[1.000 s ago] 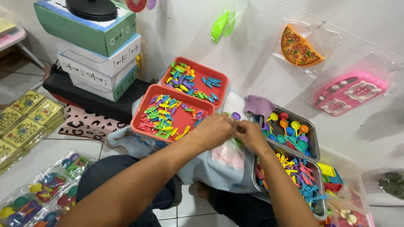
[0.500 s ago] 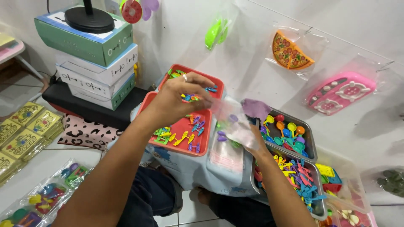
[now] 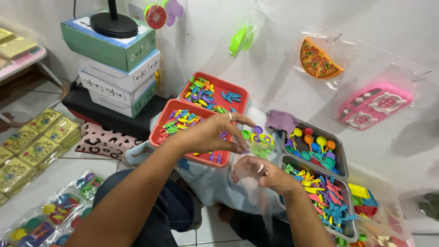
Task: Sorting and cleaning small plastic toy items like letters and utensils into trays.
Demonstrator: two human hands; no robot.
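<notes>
My left hand [image 3: 212, 133] hovers over the near red tray [image 3: 156, 130] of small coloured plastic toy pieces, fingers curled and pointing right, with a purple bit showing under them. Just below it my right hand [image 3: 267, 173] pinches the mouth of a thin clear plastic bag [image 3: 249, 185] that hangs down over my lap. The two hands are almost touching. Between them and the metal trays lies a small clear pack [image 3: 260, 144] with green, purple and yellow pieces.
A second red tray [image 3: 215, 78] of pieces lies behind the first. Two metal trays [image 3: 320, 129] [image 3: 352, 235] at right hold toy spoons and cutlery. Stacked boxes [image 3: 116, 68] stand at left, yellow packs [image 3: 32, 142] and bagged toys [image 3: 55, 212] lie on the floor, and bagged toys [image 3: 372, 105] hang on the wall.
My left hand had reached into the red trays and has come back right, down to the bag. My right hand has stayed at the bag and lowered a little.
</notes>
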